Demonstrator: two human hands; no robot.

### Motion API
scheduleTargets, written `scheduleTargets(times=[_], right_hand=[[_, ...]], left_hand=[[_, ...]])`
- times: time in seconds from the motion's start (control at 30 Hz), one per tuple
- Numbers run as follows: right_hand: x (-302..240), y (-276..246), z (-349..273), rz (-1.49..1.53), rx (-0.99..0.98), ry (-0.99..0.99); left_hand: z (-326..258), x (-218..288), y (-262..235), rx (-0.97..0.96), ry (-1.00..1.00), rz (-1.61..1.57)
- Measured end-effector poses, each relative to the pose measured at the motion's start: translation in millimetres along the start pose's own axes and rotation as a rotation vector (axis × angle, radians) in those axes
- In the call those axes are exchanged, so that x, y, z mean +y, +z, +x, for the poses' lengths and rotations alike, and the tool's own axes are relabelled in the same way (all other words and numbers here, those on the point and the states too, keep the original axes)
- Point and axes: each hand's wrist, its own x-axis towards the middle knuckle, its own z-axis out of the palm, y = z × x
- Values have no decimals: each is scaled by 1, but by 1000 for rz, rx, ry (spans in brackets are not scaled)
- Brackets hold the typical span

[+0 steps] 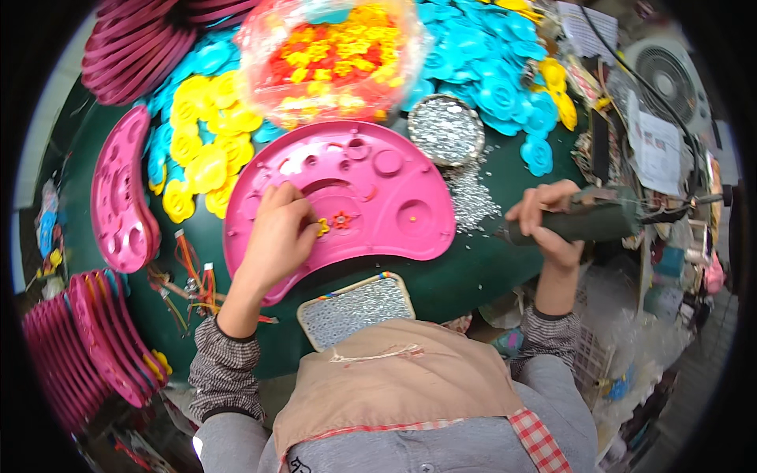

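Observation:
A pink kidney-shaped plastic panel [386, 209], its moulded underside facing up, lies on the table in front of me. My left hand [277, 236] rests over its left part with curled fingers; what they hold, if anything, is hidden. Right by that thumb is a small yellow piece [322, 227], and beside it a small red flower-shaped piece [341, 220] sits in the panel. My right hand [552, 217] is wrapped round a dark electric screwdriver [591, 223], its tip pointing left beside a heap of loose silvery screws [473, 201].
A round tin of screws [446, 130] and a rectangular tray [359, 307] flank the panel. Behind stand a bag of red and yellow pieces [335, 63] and piles of blue discs [473, 63] and yellow ones [209, 150]. Stacked pink panels [67, 355] and wires [189, 276] lie left.

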Motion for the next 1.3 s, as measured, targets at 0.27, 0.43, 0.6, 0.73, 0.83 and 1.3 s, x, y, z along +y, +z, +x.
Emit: scheduleTargets(times=[0.27, 0.43, 0.6, 0.73, 0.83, 1.3], right_hand=[[8, 30, -6, -45, 170, -218], [-15, 58, 2, 26, 205, -307], [-25, 77, 7, 136, 154, -366], [-31, 94, 11, 215, 112, -353], [-31, 99, 14, 270, 96, -351], [-34, 104, 15, 383, 85, -324]], left_hand=[[6, 6, -7, 11, -32, -139], [5, 47, 13, 216, 148, -240], [21, 93, 65, 83, 356, -283], [20, 95, 73, 128, 398, -257], [14, 90, 68, 193, 373, -303], [6, 82, 79, 193, 265, -702]])
